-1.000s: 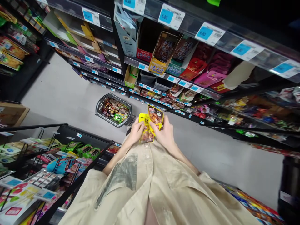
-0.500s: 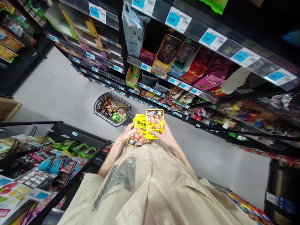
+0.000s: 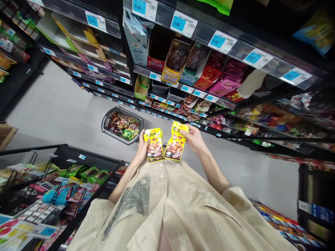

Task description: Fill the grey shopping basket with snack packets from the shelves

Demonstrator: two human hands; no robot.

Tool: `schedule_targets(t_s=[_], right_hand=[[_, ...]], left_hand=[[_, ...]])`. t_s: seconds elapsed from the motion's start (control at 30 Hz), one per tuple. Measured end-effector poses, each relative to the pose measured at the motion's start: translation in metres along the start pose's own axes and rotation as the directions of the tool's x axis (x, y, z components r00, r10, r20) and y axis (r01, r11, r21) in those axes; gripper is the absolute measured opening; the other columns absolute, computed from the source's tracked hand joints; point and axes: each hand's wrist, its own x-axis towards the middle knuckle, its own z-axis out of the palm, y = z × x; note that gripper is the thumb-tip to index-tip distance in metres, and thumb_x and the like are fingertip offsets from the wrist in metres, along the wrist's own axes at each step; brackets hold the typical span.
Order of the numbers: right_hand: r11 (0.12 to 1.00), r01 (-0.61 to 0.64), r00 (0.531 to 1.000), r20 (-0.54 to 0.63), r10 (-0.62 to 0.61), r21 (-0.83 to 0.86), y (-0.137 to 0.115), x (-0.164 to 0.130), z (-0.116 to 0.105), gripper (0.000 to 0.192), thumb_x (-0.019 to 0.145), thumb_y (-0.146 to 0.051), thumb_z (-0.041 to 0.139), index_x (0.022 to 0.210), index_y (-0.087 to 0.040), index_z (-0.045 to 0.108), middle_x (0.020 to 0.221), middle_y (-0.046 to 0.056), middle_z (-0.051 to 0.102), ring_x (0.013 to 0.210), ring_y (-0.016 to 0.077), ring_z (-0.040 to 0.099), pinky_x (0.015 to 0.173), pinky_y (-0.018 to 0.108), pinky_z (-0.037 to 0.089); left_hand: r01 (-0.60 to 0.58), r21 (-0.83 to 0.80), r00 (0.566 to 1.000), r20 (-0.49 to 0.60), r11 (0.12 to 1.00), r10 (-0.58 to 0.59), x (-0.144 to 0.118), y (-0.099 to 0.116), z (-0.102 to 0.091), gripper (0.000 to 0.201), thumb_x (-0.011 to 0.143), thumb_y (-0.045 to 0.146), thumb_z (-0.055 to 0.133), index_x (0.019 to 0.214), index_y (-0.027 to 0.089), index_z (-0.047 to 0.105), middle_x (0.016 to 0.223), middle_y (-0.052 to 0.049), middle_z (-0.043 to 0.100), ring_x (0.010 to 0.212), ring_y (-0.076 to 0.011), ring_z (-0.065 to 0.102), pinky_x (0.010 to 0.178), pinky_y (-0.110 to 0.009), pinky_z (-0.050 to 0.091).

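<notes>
I stand in a shop aisle, holding yellow snack packets in front of my beige shirt. My left hand (image 3: 142, 149) grips a small stack of yellow packets (image 3: 154, 145) by the left edge, their printed fronts facing up. My right hand (image 3: 195, 137) pinches one separate yellow packet (image 3: 176, 143) by its top right corner, just right of the stack and apart from it. Both packets show brown food pictures on the lower half.
A dark shopping basket (image 3: 107, 119) full of snack packs sits on the grey floor ahead. Shelves (image 3: 209, 35) with blue price tags and boxed snacks rise on the right and ahead. A low black rack (image 3: 78, 162) of hanging goods stands at the lower left.
The packets were bunched together in both hands. My right hand has now pulled one packet off to the right, and the stack stays in my left hand.
</notes>
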Motion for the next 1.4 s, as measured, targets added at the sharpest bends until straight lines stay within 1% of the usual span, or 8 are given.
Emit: schedule_targets(t_s=[0.2, 0.37, 0.47, 0.6, 0.7, 0.83, 1.13, 1.4], right_hand=[[0.870, 0.197, 0.964, 0.249, -0.089, -0.452, 0.006, 0.017, 0.049, 0.036, 0.076, -0.051, 0.083, 0.092, -0.019, 0.075, 0.073, 0.001, 0.071, 0.063, 0.0170, 0.062, 0.056, 0.026, 0.047], [0.699, 0.315, 0.945, 0.143, -0.294, -0.642, 0.034, 0.004, 0.074, 0.033, 0.083, -0.046, 0.074, 0.104, -0.020, 0.073, 0.097, 0.006, 0.069, 0.081, 0.0203, 0.063, 0.078, 0.035, 0.053], [0.836, 0.254, 0.950, -0.038, -0.311, -0.487, 0.051, -0.003, 0.064, 0.062, 0.078, -0.050, 0.080, 0.130, -0.023, 0.061, 0.129, 0.012, 0.063, 0.104, 0.0245, 0.065, 0.092, 0.040, 0.055], [1.000, -0.016, 0.954, -0.300, 0.013, -0.008, 0.068, -0.011, 0.040, 0.075, 0.077, -0.064, 0.078, 0.138, -0.030, 0.053, 0.146, 0.012, 0.059, 0.124, 0.0278, 0.064, 0.099, 0.043, 0.056], [0.967, -0.167, 0.961, -0.186, 0.203, 0.192, 0.075, -0.017, 0.039, 0.066, 0.074, -0.061, 0.084, 0.127, -0.030, 0.062, 0.131, 0.007, 0.071, 0.118, 0.0276, 0.070, 0.095, 0.041, 0.060], [0.926, -0.230, 0.973, 0.053, 0.225, 0.300, 0.071, -0.018, 0.043, 0.053, 0.067, -0.045, 0.095, 0.109, -0.021, 0.071, 0.102, 0.005, 0.081, 0.092, 0.0254, 0.077, 0.083, 0.035, 0.063], [0.745, -0.449, 0.893, 0.215, 0.395, 0.494, 0.085, -0.068, -0.041, 0.067, 0.051, -0.031, 0.102, 0.110, -0.019, 0.071, 0.082, 0.004, 0.081, 0.071, 0.0251, 0.078, 0.077, 0.039, 0.065], [0.774, -0.464, 0.884, 0.279, 0.375, 0.431, 0.089, -0.097, -0.121, 0.070, 0.045, -0.023, 0.101, 0.109, -0.020, 0.071, 0.089, 0.004, 0.081, 0.074, 0.0241, 0.077, 0.077, 0.037, 0.063]], left_hand=[[-0.028, -0.238, 0.999, 0.036, 0.971, 0.037, -0.007, 0.017, 0.019, 0.071, 0.089, 0.038, 0.059, 0.158, 0.028, 0.044, 0.162, -0.004, 0.049, 0.154, -0.0283, 0.038, 0.129, -0.042, 0.028], [-0.034, -0.264, 0.999, -0.021, 0.964, 0.029, -0.017, 0.014, 0.027, 0.074, 0.094, 0.056, 0.061, 0.159, 0.030, 0.038, 0.160, -0.008, 0.049, 0.145, -0.0293, 0.050, 0.120, -0.043, 0.042], [-0.046, -0.078, 0.995, -0.097, 0.996, 0.038, -0.024, 0.012, 0.028, 0.085, 0.086, 0.050, 0.077, 0.158, 0.032, 0.036, 0.164, -0.009, 0.044, 0.145, -0.0290, 0.049, 0.120, -0.041, 0.042], [-0.026, 0.042, 0.985, -0.170, 0.999, 0.033, -0.029, 0.014, 0.035, 0.076, 0.092, 0.049, 0.069, 0.157, 0.030, 0.034, 0.163, -0.011, 0.044, 0.146, -0.0280, 0.048, 0.122, -0.041, 0.038], [-0.033, 0.116, 0.992, -0.120, 0.993, 0.047, -0.026, 0.020, 0.051, 0.075, 0.093, 0.047, 0.067, 0.156, 0.027, 0.033, 0.160, -0.012, 0.046, 0.149, -0.0293, 0.045, 0.122, -0.042, 0.037], [-0.063, 0.209, 0.995, -0.062, 0.976, 0.077, -0.015, 0.032, 0.080, 0.055, 0.101, 0.042, 0.052, 0.152, 0.027, 0.038, 0.150, -0.011, 0.055, 0.145, -0.0273, 0.048, 0.119, -0.041, 0.040], [-0.306, 0.374, 0.941, 0.256, 0.875, 0.219, -0.022, 0.037, 0.152, 0.035, 0.092, 0.029, 0.062, 0.126, 0.022, 0.062, 0.129, -0.010, 0.067, 0.122, -0.0272, 0.063, 0.110, -0.042, 0.045], [-0.239, 0.194, 0.952, 0.238, 0.952, 0.190, -0.040, 0.008, 0.214, 0.024, 0.094, 0.039, 0.066, 0.111, 0.022, 0.066, 0.121, -0.011, 0.071, 0.119, -0.0271, 0.066, 0.108, -0.043, 0.048]])
